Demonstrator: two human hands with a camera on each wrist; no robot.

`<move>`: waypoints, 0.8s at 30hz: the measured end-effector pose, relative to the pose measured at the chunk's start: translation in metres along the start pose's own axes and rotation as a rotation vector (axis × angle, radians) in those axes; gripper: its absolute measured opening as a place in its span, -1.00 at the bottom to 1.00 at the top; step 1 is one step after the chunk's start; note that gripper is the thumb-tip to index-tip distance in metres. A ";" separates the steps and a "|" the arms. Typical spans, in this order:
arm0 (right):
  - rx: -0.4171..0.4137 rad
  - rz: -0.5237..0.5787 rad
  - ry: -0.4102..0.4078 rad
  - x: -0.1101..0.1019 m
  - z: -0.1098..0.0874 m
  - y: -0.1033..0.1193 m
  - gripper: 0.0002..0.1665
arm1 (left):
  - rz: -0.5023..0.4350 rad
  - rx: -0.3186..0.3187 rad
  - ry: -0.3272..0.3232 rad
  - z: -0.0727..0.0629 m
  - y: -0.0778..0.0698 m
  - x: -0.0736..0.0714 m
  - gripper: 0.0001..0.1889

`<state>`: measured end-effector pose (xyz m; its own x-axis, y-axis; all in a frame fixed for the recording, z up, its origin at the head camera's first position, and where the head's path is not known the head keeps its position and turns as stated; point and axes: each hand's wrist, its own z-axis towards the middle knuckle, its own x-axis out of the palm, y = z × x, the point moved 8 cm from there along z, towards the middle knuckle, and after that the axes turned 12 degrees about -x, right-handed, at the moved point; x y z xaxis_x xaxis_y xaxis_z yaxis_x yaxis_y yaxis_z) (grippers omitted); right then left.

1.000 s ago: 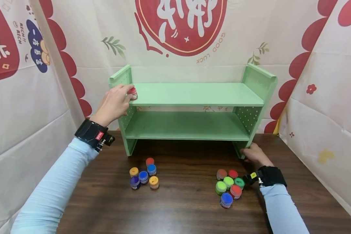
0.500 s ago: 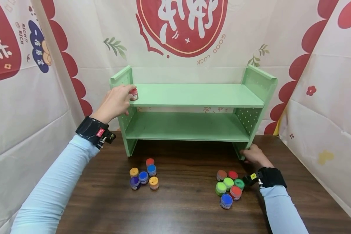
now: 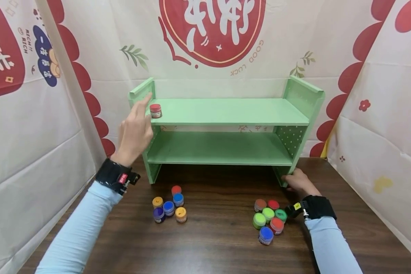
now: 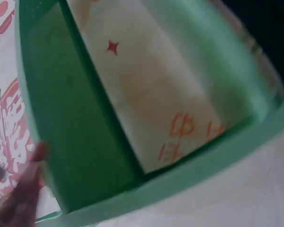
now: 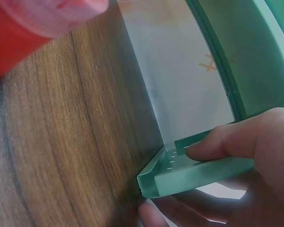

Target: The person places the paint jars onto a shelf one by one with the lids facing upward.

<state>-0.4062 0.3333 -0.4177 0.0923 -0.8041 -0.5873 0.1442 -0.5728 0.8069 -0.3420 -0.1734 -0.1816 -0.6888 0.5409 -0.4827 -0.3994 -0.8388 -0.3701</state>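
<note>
A small paint jar (image 3: 155, 111) with a red lid stands upright at the left end of the green shelf's (image 3: 222, 111) upper board. Just left of that jar is my left hand (image 3: 133, 133), its index finger extended upward and nothing held; blurred fingers show at the lower left of the left wrist view. At the shelf's lower right, my right hand (image 3: 299, 182) grips the foot of the side panel (image 5: 203, 176). In the right wrist view the thumb lies on the panel's inner face, with the other fingers around the outside.
Several paint jars with orange, blue, purple and red lids (image 3: 169, 207) cluster on the wooden table (image 3: 212, 243) at front left. Another group, with green, red, brown and blue lids (image 3: 268, 214), sits near my right wrist. Printed cloth (image 3: 205, 87) hangs behind and at both sides.
My left hand has let go of the red-lidded paint jar and drawn back down and left, leaving it on the upper board. My right hand keeps its grip on the shelf's foot.
</note>
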 end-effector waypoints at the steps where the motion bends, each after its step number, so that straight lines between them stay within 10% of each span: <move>1: 0.003 0.001 0.001 0.000 0.000 0.001 -0.46 | -0.051 0.015 -0.066 -0.007 -0.001 -0.003 -0.42; 4: 0.010 0.002 -0.002 -0.001 0.000 0.001 -0.42 | -0.195 0.067 -0.186 -0.027 -0.001 -0.003 -0.47; 9: -0.001 -0.037 0.012 0.000 0.003 -0.001 -0.54 | -0.262 0.137 -0.178 -0.063 0.002 0.011 -0.52; 20: -0.045 -0.113 0.026 0.001 0.002 0.004 -0.61 | -0.149 0.041 0.115 -0.103 0.024 0.054 -0.67; 24: -0.051 -0.069 0.036 0.001 0.000 0.006 -0.58 | -0.035 -0.004 0.316 -0.108 0.029 0.074 -0.72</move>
<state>-0.4046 0.3285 -0.4134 0.1161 -0.7562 -0.6440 0.2010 -0.6171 0.7608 -0.3395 -0.1513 -0.3135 -0.4518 0.5628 -0.6922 -0.4167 -0.8192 -0.3941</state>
